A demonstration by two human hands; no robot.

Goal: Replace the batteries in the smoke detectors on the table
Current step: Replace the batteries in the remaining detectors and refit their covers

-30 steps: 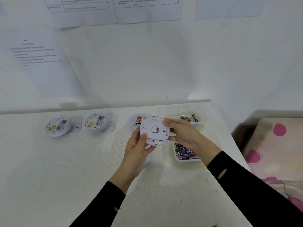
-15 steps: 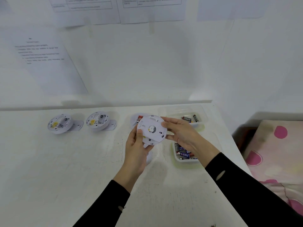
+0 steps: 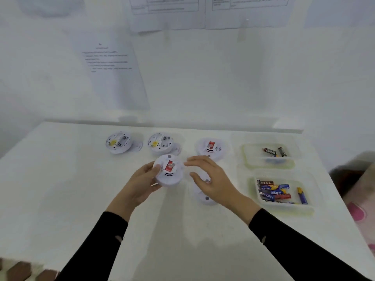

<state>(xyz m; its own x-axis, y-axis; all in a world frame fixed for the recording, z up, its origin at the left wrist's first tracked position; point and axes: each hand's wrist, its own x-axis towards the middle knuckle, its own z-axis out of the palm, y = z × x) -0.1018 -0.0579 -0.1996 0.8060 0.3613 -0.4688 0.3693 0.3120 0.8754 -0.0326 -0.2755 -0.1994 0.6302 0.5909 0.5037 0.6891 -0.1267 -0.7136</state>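
Head view: the left hand (image 3: 142,185) grips a round white smoke detector (image 3: 169,171) with a red battery, above mid-tabletop (image 3: 60,179); the right hand (image 3: 211,179), fingers spread, hovers just beside it, over a white cover (image 3: 205,196)

The right hand (image 3: 211,179) covers most of a white round piece (image 3: 204,196) lying on the table, so what it is cannot be told. Print on the wall sheets (image 3: 109,59) is too blurred to read. The 2 top sheets (image 3: 207,11) are cut off by the frame's upper edge.
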